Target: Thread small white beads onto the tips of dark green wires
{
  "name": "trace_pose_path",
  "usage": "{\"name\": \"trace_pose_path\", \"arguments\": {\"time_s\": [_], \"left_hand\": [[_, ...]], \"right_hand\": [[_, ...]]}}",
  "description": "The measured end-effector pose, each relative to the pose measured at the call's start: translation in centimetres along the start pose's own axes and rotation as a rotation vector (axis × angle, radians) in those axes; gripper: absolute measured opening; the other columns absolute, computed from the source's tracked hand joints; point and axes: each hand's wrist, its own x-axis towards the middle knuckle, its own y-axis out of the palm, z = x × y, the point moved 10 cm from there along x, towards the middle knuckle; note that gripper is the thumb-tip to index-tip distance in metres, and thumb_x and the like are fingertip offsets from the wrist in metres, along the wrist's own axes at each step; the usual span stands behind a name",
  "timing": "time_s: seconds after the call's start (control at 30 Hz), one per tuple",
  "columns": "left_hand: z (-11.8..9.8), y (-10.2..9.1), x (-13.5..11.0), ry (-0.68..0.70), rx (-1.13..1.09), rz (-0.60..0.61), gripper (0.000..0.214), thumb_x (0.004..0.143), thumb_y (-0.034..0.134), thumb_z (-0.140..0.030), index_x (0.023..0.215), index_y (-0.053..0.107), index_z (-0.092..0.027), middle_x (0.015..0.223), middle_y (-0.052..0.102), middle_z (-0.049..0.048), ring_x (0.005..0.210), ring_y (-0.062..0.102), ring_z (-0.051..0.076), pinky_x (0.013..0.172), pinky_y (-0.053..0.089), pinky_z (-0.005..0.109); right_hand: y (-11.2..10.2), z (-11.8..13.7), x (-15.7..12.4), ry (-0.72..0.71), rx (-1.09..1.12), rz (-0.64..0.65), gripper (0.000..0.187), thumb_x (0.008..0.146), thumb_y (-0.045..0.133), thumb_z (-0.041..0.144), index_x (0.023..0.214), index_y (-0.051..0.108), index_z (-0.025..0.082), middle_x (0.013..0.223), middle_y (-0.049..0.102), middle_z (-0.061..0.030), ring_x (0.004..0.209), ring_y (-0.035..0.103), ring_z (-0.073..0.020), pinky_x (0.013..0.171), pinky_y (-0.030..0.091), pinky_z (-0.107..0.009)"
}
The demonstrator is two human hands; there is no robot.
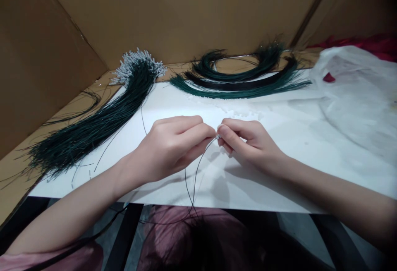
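My left hand (176, 142) and my right hand (248, 138) meet fingertip to fingertip over the white board. Between them is a small whitish bead piece (218, 137), pinched in my right thumb and fingers. A thin dark wire (195, 176) runs from it, looping down past the board's near edge. My left fingers are closed at the same spot, apparently on the wire; their tips are partly hidden. Small white beads (245, 115) lie scattered just beyond my hands.
A thick bundle of dark green wires (102, 124) with white beaded tips (136, 66) lies left. Curved bundles of bare green wire (235, 93) rest at the back of the white board (279, 196). A clear plastic bag (356, 93) stands right. Cardboard walls (192, 14) enclose the space.
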Motion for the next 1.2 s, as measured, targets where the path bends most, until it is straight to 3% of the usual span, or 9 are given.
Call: {"name": "trace_pose_path", "arguments": {"time_s": [0.17, 0.4, 0.83, 0.97, 1.2], "left_hand": [[-0.1, -0.1, 0.1, -0.019, 0.009, -0.035, 0.009, 0.090, 0.057, -0.014, 0.084, 0.063, -0.018, 0.066, 0.057, -0.0037, 0.058, 0.047, 0.006, 0.055, 0.036, 0.019], [0.1, -0.3, 0.2, -0.036, -0.016, -0.066, 0.007, 0.088, 0.061, -0.012, 0.085, 0.065, -0.017, 0.069, 0.062, -0.0036, 0.059, 0.052, 0.005, 0.057, 0.039, 0.017], [0.7, -0.3, 0.4, -0.164, -0.167, -0.105, 0.007, 0.089, 0.061, -0.014, 0.085, 0.065, -0.017, 0.068, 0.064, -0.0032, 0.056, 0.051, 0.005, 0.055, 0.043, 0.018], [1.5, -0.2, 0.5, -0.240, -0.198, -0.078, 0.004, 0.087, 0.064, -0.016, 0.084, 0.066, -0.016, 0.067, 0.064, -0.0030, 0.056, 0.054, 0.005, 0.056, 0.044, 0.017], [1.6, 0.2, 0.4, -0.257, -0.238, -0.045, 0.011, 0.087, 0.061, -0.012, 0.076, 0.062, -0.016, 0.063, 0.061, -0.0039, 0.055, 0.051, 0.005, 0.054, 0.043, 0.017]], "right_hand": [[-0.1, 0.2, -0.3, -0.017, -0.066, -0.040, 0.036, 0.100, 0.045, 0.029, 0.067, 0.051, 0.018, 0.057, 0.049, 0.0034, 0.053, 0.045, -0.0083, 0.056, 0.036, -0.024], [-0.5, 0.8, -0.2, -0.026, -0.093, -0.077, 0.033, 0.100, 0.044, 0.027, 0.070, 0.055, 0.018, 0.061, 0.059, 0.0015, 0.058, 0.056, -0.0099, 0.060, 0.041, -0.023], [-1.3, 1.6, -0.5, -0.103, -0.227, -0.201, 0.028, 0.098, 0.049, 0.023, 0.071, 0.054, 0.022, 0.062, 0.062, 0.0023, 0.062, 0.057, -0.0132, 0.076, 0.039, -0.033], [-1.9, 2.0, -0.7, -0.119, -0.237, -0.253, 0.028, 0.099, 0.049, 0.024, 0.072, 0.054, 0.023, 0.062, 0.061, 0.0021, 0.061, 0.056, -0.0137, 0.076, 0.038, -0.034], [-1.9, 2.7, -1.0, -0.207, -0.316, -0.282, 0.024, 0.097, 0.052, 0.023, 0.073, 0.052, 0.024, 0.064, 0.063, 0.0027, 0.059, 0.055, -0.0148, 0.082, 0.038, -0.038]]}}
